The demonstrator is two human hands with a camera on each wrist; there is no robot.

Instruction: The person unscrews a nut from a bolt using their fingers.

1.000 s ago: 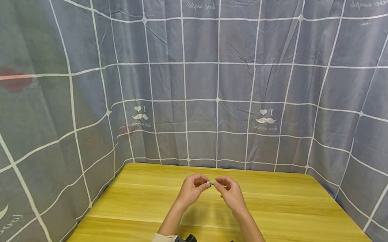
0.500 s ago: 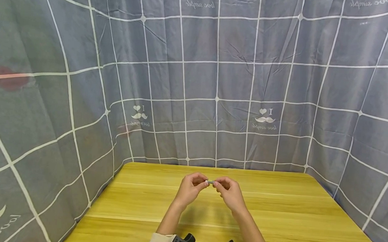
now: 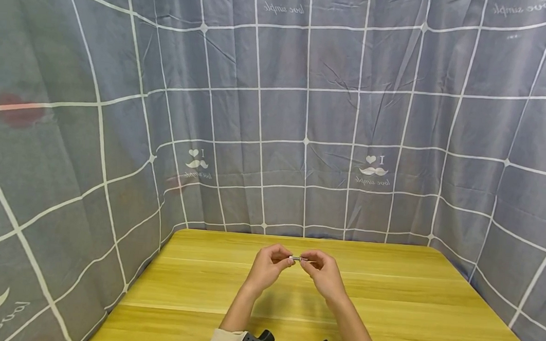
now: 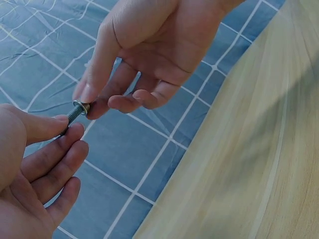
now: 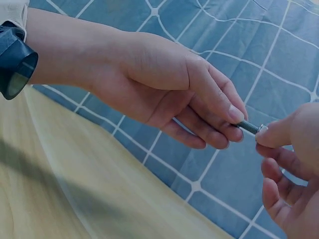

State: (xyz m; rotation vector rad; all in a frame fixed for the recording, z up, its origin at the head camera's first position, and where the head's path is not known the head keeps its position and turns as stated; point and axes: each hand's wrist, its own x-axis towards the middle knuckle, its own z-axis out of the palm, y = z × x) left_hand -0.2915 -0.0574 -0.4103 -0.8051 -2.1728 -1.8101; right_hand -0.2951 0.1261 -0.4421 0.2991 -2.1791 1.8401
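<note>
A small metal bolt [image 4: 75, 114] spans the gap between the two hands, its threaded shaft in sight, held above the far half of the table. My left hand [image 3: 265, 269] pinches one end between thumb and fingertip, covering that end. A wider, ring-like metal piece [image 4: 82, 106] sits at the other end; I cannot tell whether it is a nut or the bolt's head. Around this piece, the thumb and index finger of my right hand [image 3: 326, 275] close in a pinch. In the right wrist view, the remaining fingers of my right hand [image 5: 294, 164] curl loosely below.
The yellow wood-grain table [image 3: 192, 290] stretches under both forearms. Grey-blue curtains [image 3: 280, 114] with white grid lines stand behind the table and along both sides. Black wrist devices [image 3: 258, 340] sit at the sleeve cuffs.
The right thumb and fingertip have shifted slightly at the bolt's right end, where a bit more metal shows. The left hand keeps its pinch, and the view tips slightly.
</note>
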